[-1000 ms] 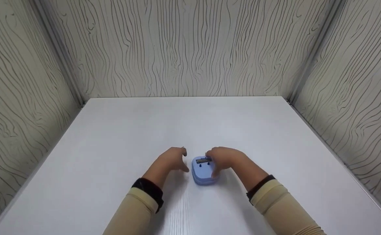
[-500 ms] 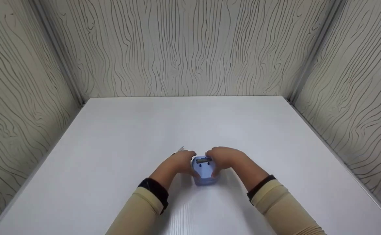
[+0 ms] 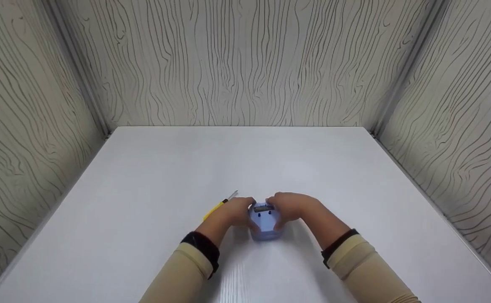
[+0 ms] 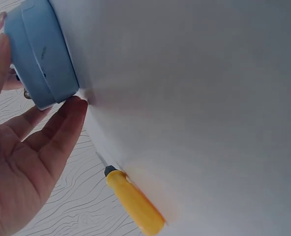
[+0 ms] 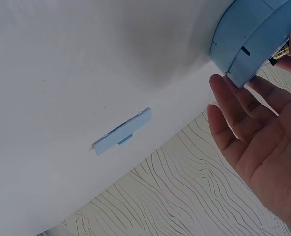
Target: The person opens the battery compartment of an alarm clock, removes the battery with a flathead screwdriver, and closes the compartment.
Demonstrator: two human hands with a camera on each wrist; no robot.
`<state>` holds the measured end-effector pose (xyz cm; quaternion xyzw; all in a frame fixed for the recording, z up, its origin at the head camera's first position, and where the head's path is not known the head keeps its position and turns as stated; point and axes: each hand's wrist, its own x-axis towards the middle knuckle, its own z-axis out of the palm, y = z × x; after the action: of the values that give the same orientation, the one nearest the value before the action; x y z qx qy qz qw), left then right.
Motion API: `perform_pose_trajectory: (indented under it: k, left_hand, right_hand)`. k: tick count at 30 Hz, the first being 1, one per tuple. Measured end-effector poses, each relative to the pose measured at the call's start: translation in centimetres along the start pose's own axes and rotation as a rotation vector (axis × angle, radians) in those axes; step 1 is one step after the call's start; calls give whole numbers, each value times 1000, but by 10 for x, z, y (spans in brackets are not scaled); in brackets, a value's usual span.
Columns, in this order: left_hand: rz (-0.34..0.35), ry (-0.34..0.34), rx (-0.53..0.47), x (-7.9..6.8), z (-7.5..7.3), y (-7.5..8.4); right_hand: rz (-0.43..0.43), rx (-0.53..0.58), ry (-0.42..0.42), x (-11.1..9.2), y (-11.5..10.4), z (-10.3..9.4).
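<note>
A small light-blue device (image 3: 266,225) with rounded corners lies on the white table, its battery compartment (image 3: 264,208) uncovered. Its exact kind cannot be told from this side. My left hand (image 3: 236,210) grips its left side, thumb at the near edge and fingers toward the far edge. On the opposite side, my right hand (image 3: 289,206) holds it the same way. A bit of a gold battery (image 5: 283,50) shows by the right fingers. Beyond the right hand, the right wrist view has a loose light-blue battery cover (image 5: 123,132), which the head view hides.
A yellow-handled screwdriver (image 4: 135,201) lies just left of the left hand, its metal tip pointing away. Wood-grain panels (image 3: 237,63) stand behind the white table (image 3: 165,168) and along both sides.
My left hand has moved right from beside the device onto its left side, bringing the screwdriver into the head view. The right hand has kept its hold; the device stays in place.
</note>
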<state>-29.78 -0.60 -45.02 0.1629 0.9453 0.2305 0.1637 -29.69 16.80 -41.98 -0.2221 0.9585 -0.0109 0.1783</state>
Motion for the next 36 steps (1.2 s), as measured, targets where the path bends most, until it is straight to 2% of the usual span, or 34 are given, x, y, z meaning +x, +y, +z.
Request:
perform_pose_trajectory:
  k: [5,10,13,17,22,26,30,36]
  left_hand:
    - [-40,-10,-38,-1,0,1]
    - [-15,-14,-15,-3,-2,1]
    - [2,-19,-15,-4,-4,2]
    - [2,-24,-17,-5,-5,3]
    - [-4,-25,11,-5,-5,2]
    - [-16,-38,4,-4,-5,3]
    - [-43,-80,-19,-3,-5,4]
    - [-82,-104,-4,-3,-10,7]
  right_hand:
    - [-35,29,24,-1,-2,-3]
    - [-188,14,187,2,-8,-7]
    - [-275,-51,299,7,-13,-5]
    - [-295,-126,375,14,-19,-1]
    - [-259,-166,375,22,-24,4]
    - [-299,-188,371,24,-24,7]
    - [-348,-165,355,22,-23,6]
    - [-338,-148,320,19,-24,2]
